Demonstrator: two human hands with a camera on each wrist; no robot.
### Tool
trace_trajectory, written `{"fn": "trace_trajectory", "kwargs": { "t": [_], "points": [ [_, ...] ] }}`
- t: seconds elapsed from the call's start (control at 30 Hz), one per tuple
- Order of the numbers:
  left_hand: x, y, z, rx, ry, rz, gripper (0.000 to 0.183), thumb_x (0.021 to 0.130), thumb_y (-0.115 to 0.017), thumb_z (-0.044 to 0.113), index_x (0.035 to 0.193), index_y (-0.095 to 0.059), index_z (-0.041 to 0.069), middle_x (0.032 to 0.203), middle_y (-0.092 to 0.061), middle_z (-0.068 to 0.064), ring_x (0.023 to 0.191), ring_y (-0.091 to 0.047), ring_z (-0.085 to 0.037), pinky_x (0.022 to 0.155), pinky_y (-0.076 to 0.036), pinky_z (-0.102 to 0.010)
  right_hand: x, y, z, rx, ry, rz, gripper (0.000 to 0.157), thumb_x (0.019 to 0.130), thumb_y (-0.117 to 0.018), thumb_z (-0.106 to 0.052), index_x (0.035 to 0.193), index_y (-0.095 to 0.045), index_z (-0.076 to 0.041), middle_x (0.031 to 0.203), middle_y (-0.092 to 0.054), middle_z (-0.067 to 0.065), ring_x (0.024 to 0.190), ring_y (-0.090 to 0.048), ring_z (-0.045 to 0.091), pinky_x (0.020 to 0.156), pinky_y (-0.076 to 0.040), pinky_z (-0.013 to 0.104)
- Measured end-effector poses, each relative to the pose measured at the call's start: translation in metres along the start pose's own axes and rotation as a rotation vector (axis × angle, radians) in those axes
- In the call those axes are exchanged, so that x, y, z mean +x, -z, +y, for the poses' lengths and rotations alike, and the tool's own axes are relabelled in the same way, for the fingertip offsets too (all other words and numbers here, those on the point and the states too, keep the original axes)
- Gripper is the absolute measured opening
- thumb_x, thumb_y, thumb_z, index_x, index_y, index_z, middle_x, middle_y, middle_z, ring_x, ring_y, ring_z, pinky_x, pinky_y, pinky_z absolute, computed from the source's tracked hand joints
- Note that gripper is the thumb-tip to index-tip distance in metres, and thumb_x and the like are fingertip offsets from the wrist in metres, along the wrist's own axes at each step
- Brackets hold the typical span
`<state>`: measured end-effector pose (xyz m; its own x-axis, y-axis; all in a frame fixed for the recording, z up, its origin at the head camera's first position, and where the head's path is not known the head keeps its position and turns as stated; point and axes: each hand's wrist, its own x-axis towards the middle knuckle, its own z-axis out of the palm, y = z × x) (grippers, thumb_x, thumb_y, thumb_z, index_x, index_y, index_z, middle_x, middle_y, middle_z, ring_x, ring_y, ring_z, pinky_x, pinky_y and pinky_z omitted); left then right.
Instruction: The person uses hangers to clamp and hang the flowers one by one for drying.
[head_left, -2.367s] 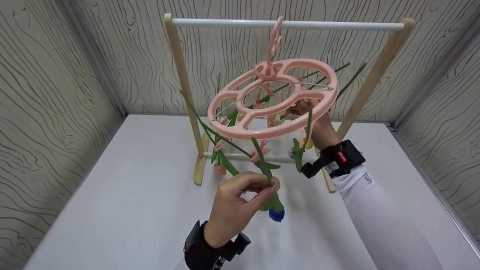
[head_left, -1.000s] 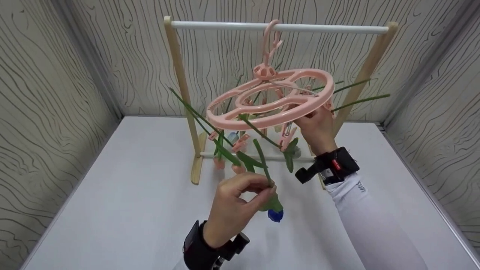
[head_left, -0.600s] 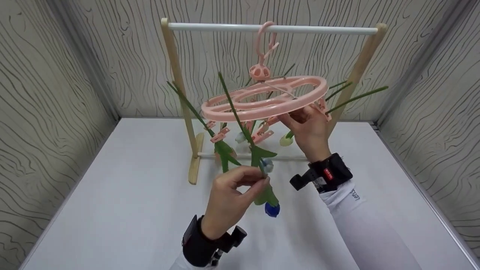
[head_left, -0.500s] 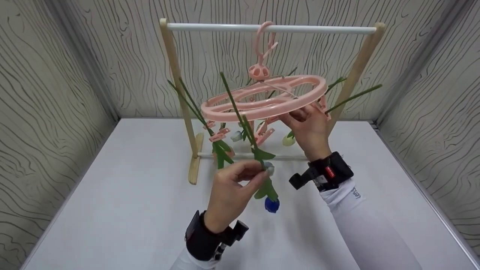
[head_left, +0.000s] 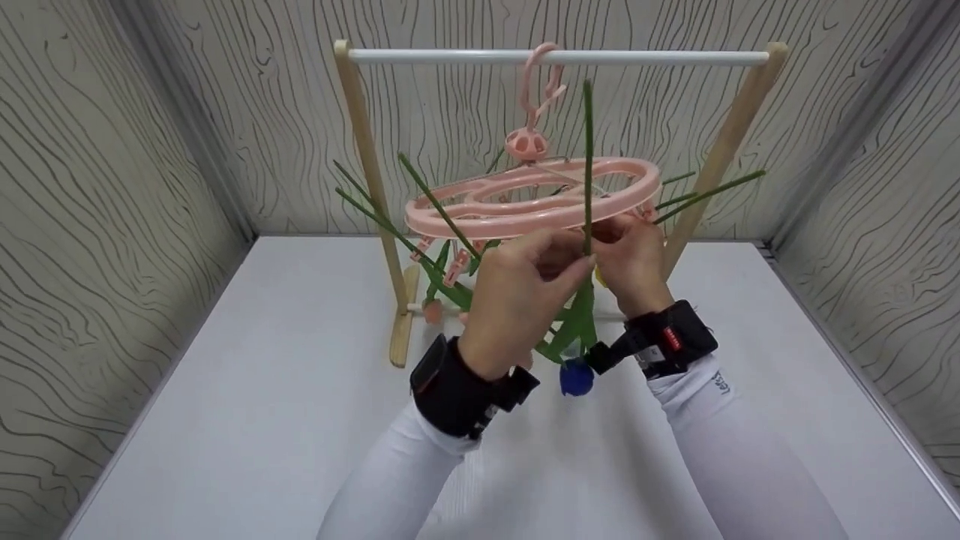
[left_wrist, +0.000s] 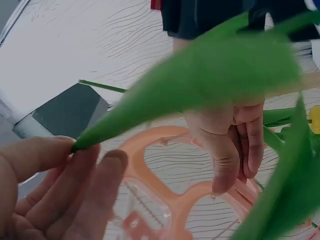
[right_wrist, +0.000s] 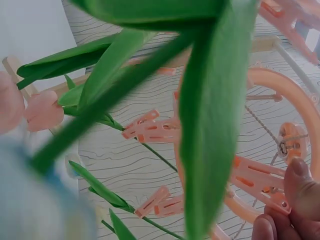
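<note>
In the head view my left hand [head_left: 517, 300] pinches the green stem of a blue artificial tulip [head_left: 577, 377] between thumb and fingers. The bloom hangs downward and the stem points up past the rim of a pink round clip hanger [head_left: 480, 227]. Close on the right, my right hand [head_left: 634, 262] is under that rim. The right wrist view shows its thumb and fingers gripping the end of a pink clothespin [right_wrist: 257, 182]. Whether its jaws are parted cannot be told. In the left wrist view, a large leaf [left_wrist: 200, 75] partly covers the right hand [left_wrist: 220, 145].
The hanger hooks on a white rod [head_left: 645, 57] between wooden posts [head_left: 364, 135]. Several tulips hang from its other clothespins [head_left: 455, 268], their stems [head_left: 435, 195] jutting outward. A pink tulip [head_left: 433, 310] hangs at left. The white table [head_left: 262, 397] lies below, patterned walls around.
My left hand has carried the blue tulip up and right, beside my right hand. The hanger has turned and tilts less steeply than at first. My right hand has moved slightly lower, then stayed under the rim.
</note>
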<state>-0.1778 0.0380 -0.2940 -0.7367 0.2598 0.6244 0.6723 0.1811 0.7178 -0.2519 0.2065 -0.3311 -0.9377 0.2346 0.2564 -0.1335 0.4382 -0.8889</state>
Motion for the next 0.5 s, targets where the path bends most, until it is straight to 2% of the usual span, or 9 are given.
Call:
{"fn": "trace_trajectory", "kwargs": {
  "t": [0.1,0.17,0.37,0.5],
  "points": [
    [0.009,0.001,-0.003,0.068,0.054,-0.017,0.012,0.089,-0.074,0.006,0.1,-0.071,0.003,0.093,-0.074,-0.005,0.081,-0.068,-0.003,0.072,-0.053,-0.016,0.0,-0.002,-0.002,0.013,-0.03,-0.008,0.023,0.091,-0.074,-0.015,0.113,-0.075,-0.007,0.105,-0.073,0.007,0.099,-0.066,0.017,0.081,-0.053,0.029],
    [0.009,0.002,-0.006,0.13,0.07,0.007,0.011,0.09,-0.074,0.006,0.1,-0.072,0.004,0.093,-0.074,-0.004,0.08,-0.068,-0.004,0.071,-0.053,-0.016,-0.001,-0.001,-0.002,0.043,-0.02,-0.029,0.027,0.09,-0.076,-0.02,0.115,-0.074,-0.009,0.106,-0.073,0.006,0.101,-0.065,0.017,0.084,-0.053,0.032],
    [0.0,0.001,-0.018,0.402,0.005,0.135,0.007,0.09,-0.072,0.007,0.095,-0.076,0.007,0.085,-0.074,-0.002,0.071,-0.067,-0.009,0.063,-0.052,-0.02,-0.002,0.002,0.001,0.167,0.009,-0.056,0.033,0.086,-0.08,-0.025,0.115,-0.074,-0.011,0.104,-0.073,0.005,0.1,-0.066,0.018,0.085,-0.052,0.034],
    [-0.009,-0.007,-0.031,0.511,-0.016,0.186,0.005,0.091,-0.07,0.007,0.091,-0.074,0.005,0.078,-0.072,-0.002,0.063,-0.064,-0.009,0.058,-0.051,-0.022,-0.001,0.002,0.006,0.285,0.025,-0.07,0.034,0.086,-0.079,-0.02,0.118,-0.073,-0.01,0.108,-0.073,0.007,0.102,-0.067,0.02,0.087,-0.053,0.033]
  ]
}}
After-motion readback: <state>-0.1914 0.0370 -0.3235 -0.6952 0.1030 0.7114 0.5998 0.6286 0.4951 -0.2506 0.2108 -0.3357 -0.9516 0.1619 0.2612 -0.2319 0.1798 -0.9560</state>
